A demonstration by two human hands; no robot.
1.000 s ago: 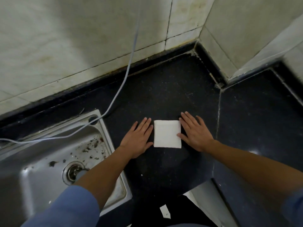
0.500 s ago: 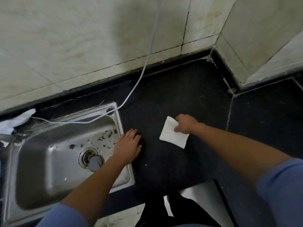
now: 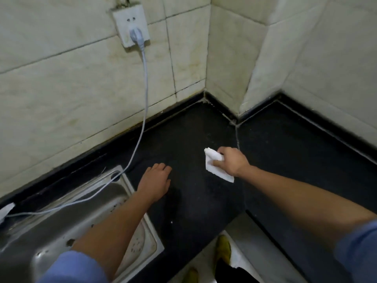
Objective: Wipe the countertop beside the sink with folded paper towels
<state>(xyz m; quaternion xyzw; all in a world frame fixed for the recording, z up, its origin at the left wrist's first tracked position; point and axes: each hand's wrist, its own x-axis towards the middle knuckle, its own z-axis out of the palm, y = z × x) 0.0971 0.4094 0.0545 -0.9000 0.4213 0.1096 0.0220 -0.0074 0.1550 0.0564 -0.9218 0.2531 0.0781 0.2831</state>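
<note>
The sink (image 3: pixel 51 231) is cut off by the left and bottom edges and partly covered by the left forearm (image 3: pixel 114 227), the right part of the folded paper towel (image 3: pixel 213 169) is hidden under the right hand (image 3: pixel 232 161), and the white scrap (image 3: pixel 5 211) at the left edge is cropped beyond identification.

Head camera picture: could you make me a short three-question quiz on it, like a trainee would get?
1. Fill in: the grey cable runs from the wall socket down across a corner of the ___.
2. True or false: the right hand grips the folded paper towel on the black countertop.
3. The left hand rests: A on the cable; B on the bare countertop; C on the paper towel.

Key: 1 sink; 2 true; 3 B.
</note>
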